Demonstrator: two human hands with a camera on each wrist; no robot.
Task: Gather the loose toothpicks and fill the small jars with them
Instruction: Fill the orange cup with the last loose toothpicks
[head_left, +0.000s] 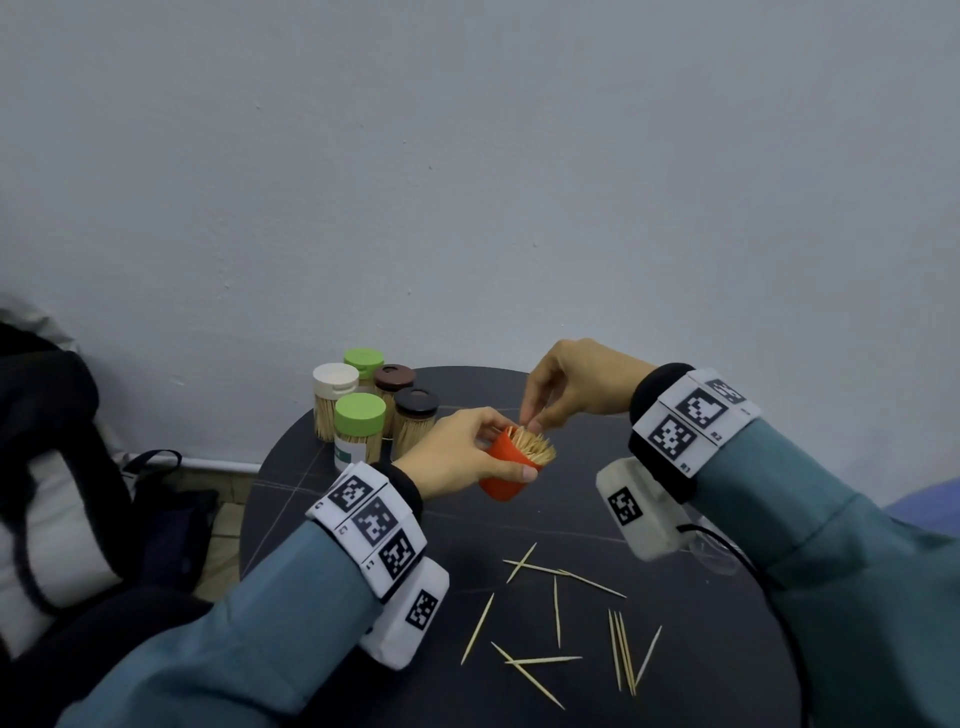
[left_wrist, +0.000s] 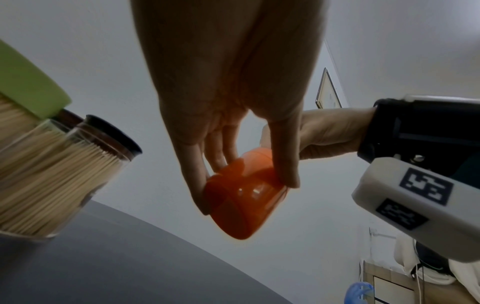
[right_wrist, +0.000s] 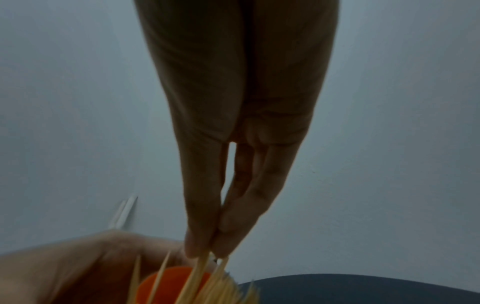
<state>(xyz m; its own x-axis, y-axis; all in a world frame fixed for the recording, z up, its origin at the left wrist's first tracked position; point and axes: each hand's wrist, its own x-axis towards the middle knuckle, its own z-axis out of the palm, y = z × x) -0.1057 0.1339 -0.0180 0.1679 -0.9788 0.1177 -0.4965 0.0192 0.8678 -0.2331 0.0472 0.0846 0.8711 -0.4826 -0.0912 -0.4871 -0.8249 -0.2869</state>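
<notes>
At the far left edge of the round dark table stand five small capped jars, each packed with upright toothpicks: one white cap, two green, two dark brown.

Just right of them, your left hand is lifted above the table and curled around an orange jar, thumb on the near side and fingers on the far side. The jar is tilted, its open mouth facing up and to the right, toward your other hand. A dense bundle of toothpicks fans out of that mouth, tips pointing up and right.

Right of the jar, your right hand hangs fingers-down over the mouth. Its fingertips are pressed together, pinching a few toothpicks at their upper ends, with the lower ends already among the bundle. Their long axis runs roughly along the jar's own axis, so sliding them in looks like a push down and to the left, into the opening.

Nearer to you, and below both hands, about a dozen loose toothpicks lie flat on the table, pointing in mixed directions. They lie nearer the right hand's side, so that hand seems better placed to gather them next.
</notes>
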